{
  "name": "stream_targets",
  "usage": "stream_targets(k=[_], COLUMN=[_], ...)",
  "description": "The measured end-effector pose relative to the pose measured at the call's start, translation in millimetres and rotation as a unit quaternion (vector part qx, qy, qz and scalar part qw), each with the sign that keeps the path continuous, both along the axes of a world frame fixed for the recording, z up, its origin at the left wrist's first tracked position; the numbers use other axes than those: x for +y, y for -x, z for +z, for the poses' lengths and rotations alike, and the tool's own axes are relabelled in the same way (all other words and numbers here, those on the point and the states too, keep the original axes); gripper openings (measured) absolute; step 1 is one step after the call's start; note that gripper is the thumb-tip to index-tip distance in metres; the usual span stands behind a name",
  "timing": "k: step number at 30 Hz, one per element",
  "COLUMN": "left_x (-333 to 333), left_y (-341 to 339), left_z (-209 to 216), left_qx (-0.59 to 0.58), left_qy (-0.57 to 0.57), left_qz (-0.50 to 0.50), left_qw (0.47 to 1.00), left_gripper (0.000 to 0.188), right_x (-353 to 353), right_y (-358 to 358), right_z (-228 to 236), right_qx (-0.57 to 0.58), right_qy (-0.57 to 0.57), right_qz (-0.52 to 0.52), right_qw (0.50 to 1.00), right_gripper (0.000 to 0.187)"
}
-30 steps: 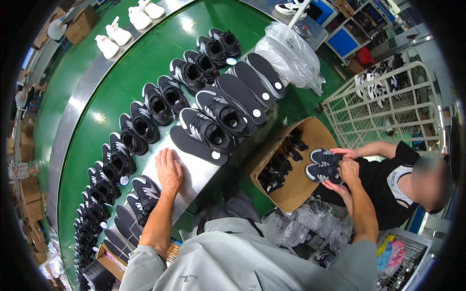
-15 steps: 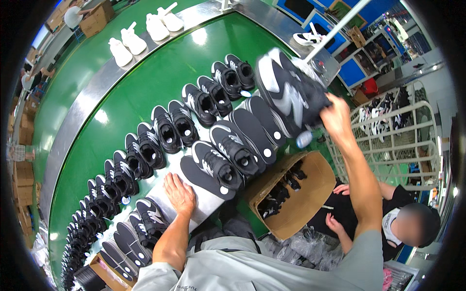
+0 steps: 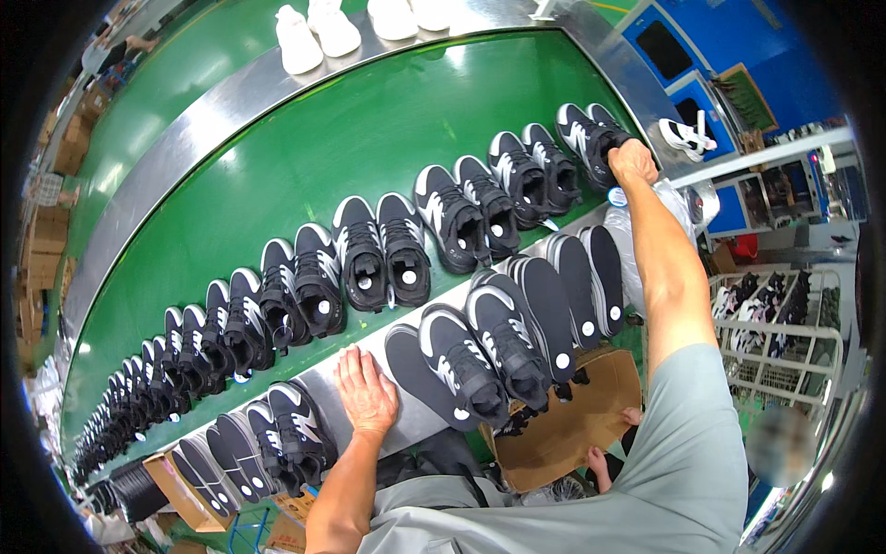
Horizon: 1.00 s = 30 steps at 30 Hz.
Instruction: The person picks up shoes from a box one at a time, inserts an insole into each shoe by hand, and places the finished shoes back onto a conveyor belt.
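Observation:
My right hand (image 3: 634, 162) grips the heel end of a pair of black sneakers (image 3: 581, 137) with grey-white trim, at the right end of a row on the green belt (image 3: 480, 83). A round pale tag (image 3: 616, 196) hangs below the hand. My left hand (image 3: 367, 392) lies flat on the metal ledge (image 3: 420, 406), fingers spread, holding nothing. Just right of it are a flat black sole-shaped piece (image 3: 415, 369) and two laced black sneakers (image 3: 484, 355). More black sole-shaped pieces (image 3: 574, 286) with white heel dots lie farther right.
Several pairs of black sneakers (image 3: 380, 245) line the belt toward the left. White shoes (image 3: 332, 28) stand on its far metal rim. An open cardboard box (image 3: 591, 397) sits below the ledge, near another person's hands (image 3: 600, 462). A white wire rack (image 3: 784, 342) with shoes stands at right.
My right hand has carried the pair of sneakers from above the ledge out onto the far right of the belt. My left hand stays on the ledge. The view has shifted.

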<state>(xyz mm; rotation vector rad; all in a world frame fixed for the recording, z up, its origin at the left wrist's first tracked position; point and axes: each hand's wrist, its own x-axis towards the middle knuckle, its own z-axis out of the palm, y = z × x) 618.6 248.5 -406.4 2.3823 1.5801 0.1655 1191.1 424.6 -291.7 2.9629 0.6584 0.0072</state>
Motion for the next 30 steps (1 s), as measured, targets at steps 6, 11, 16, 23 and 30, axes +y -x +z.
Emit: stream_targets(k=[6, 11, 16, 23, 30], left_x=[1.4, 2.6, 5.8, 5.1, 6.1], left_y=[-3.1, -6.6, -15.0, -6.2, -2.2], left_z=[2.8, 6.3, -4.6, -10.5, -22.8], left_qx=[0.009, -0.01, 0.001, -0.014, -0.024], left_qy=[0.001, -0.033, -0.072, -0.063, -0.086], left_qz=[0.001, -0.01, -0.02, -0.018, -0.013], left_qw=[1.0, 0.999, 0.997, 0.998, 0.996], left_gripper=[0.063, 0.059, 0.051, 0.057, 0.052], right_x=[-7.6, -14.4, -3.2, -77.8, -271.3], right_y=[-30.7, -40.0, -92.6, 129.3, 230.5], right_z=[-62.7, -47.9, -10.5, 153.2, 212.8], right_qx=[0.051, 0.076, -0.065, 0.263, 0.197], right_qy=[0.025, 0.011, -0.06, -0.447, -0.366], right_qz=[0.031, 0.123, 0.269, 0.25, 0.206], right_qw=[0.998, 0.989, 0.959, 0.817, 0.886], right_gripper=[0.034, 0.044, 0.038, 0.02, 0.025])
